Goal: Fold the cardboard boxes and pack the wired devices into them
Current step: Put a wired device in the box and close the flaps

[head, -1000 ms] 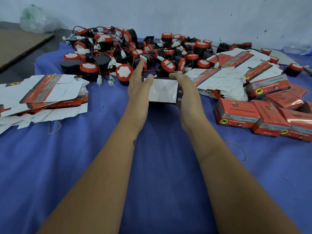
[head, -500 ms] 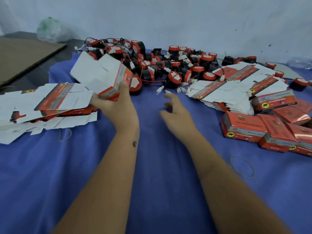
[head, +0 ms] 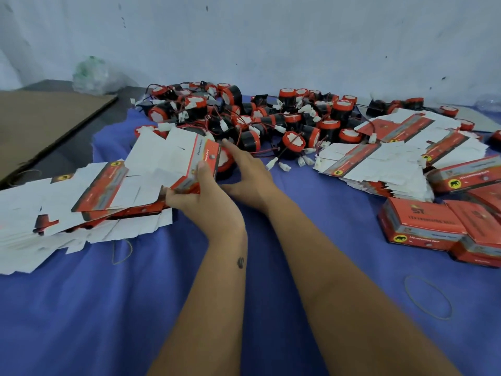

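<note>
**A:** So the half-folded box (head: 187,158) was swung up left a moment ago; now it's lower, and the left hand (head: 202,198) pinches its red corner, thumb on the side panel. The right hand (head: 248,172) has gone from hovering mid-cloth to reaching in beside it, fingers spread and straight, gripping nothing. Loading comes next, I'd guess.

**B:** Anything inside yet?

**A:** Can't tell, the opening faces away. One red-and-black device (head: 226,161) sits just behind the grip, under the right fingertips. Left of the grip: flat blanks (head: 89,196). Far right: closed boxes (head: 423,226), contents hidden.
</note>
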Motion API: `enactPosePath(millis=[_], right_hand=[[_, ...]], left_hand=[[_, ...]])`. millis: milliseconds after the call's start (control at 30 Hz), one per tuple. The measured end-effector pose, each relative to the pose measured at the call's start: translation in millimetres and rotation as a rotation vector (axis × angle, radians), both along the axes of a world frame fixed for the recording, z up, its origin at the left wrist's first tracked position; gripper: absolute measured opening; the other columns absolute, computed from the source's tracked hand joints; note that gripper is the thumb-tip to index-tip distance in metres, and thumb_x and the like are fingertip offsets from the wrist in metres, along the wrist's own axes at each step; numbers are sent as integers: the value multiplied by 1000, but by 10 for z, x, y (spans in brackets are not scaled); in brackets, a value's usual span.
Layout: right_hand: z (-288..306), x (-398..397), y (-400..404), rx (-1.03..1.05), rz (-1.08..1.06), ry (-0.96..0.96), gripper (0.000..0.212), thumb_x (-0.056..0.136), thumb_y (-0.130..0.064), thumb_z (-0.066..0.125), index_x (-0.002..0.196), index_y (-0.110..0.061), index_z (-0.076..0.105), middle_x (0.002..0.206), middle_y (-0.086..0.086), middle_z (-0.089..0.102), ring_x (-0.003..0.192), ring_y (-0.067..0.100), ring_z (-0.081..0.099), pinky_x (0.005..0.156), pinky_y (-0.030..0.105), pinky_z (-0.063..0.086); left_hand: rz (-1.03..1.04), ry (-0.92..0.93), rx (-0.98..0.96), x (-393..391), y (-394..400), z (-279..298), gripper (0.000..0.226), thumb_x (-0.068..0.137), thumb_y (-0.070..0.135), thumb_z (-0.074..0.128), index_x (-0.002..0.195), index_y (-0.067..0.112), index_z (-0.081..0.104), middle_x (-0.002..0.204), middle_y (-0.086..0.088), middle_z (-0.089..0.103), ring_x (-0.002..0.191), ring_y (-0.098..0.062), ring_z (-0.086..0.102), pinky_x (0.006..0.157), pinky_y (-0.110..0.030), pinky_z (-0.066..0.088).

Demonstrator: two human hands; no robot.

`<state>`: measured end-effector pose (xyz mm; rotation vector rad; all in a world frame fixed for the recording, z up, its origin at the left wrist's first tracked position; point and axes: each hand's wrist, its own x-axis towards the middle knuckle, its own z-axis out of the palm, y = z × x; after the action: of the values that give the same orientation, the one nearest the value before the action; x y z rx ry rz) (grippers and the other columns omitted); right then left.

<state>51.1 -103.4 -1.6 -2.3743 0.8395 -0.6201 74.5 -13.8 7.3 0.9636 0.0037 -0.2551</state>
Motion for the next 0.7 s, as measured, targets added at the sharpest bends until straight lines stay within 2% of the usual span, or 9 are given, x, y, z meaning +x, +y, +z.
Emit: enactPosePath(millis=[100,200,267,367,400,467,533,633,700], right_hand=[[-69,-68,81,-140,-3,37,66,84,-36,68,144,-30,41,135,-3,49,120,24,39,104,46,35],[-102,-209,141,-10,-19,-128,53,80,-24,72,129,-22,51,143,0,46,125,21,40,104,33,35],[-112,-323,184,118,-22,-208,46,78,-21,75,116,-22,50,131,4,54,117,19,51,97,34,43],[-136,-471,306,159,-48,-207,63,77,-28,79,129,-24,44,125,1,55,113,19,54,97,38,48],[-148,-512,340,146,-65,-193,72,77,-31,79,137,-23,41,129,1,52,119,20,51,100,37,46],[-159,-588,400,88,-120,-202,73,76,-32,80,139,-21,44,133,0,52,124,19,48,103,37,44],[-144,-660,455,41,-199,-293,61,75,-28,81,128,-23,53,124,-6,56,116,15,51,98,34,47],[-86,-740,575,21,-303,-558,51,74,-24,81,116,-30,52,110,-19,52,104,4,53,87,21,48],[-25,-769,649,-43,-352,-735,54,76,-22,79,119,-30,47,115,-20,47,108,-2,49,90,14,43]], left_hand=[[-50,-9,46,22,-6,-16,56,95,27,63,139,12,33,128,5,55,114,-9,59,95,-32,55],[-89,38,51,63,-6,-64,55,95,34,62,137,13,33,131,-1,56,110,-18,64,68,-26,58],[-119,26,92,47,8,-50,52,95,39,61,133,14,36,128,-7,61,104,-25,68,58,-22,55],[-184,-57,180,8,-7,-59,47,93,45,61,124,16,40,121,-9,66,109,-29,66,78,-36,58],[-205,-77,198,-9,-2,-51,48,93,45,62,124,15,41,121,-9,67,111,-28,65,88,-40,56],[-240,-119,205,-24,2,-45,48,93,42,62,125,13,41,120,-9,66,109,-25,66,92,-41,55],[-261,-164,206,-32,-1,-51,46,93,40,64,123,12,42,114,-5,66,99,-18,67,84,-33,56],[-242,-276,267,-28,-12,-111,46,87,31,73,117,10,46,99,9,61,78,11,61,68,-10,49],[-248,-361,348,-30,-7,-156,47,80,29,79,110,14,46,94,10,62,71,15,60,61,-10,47]])
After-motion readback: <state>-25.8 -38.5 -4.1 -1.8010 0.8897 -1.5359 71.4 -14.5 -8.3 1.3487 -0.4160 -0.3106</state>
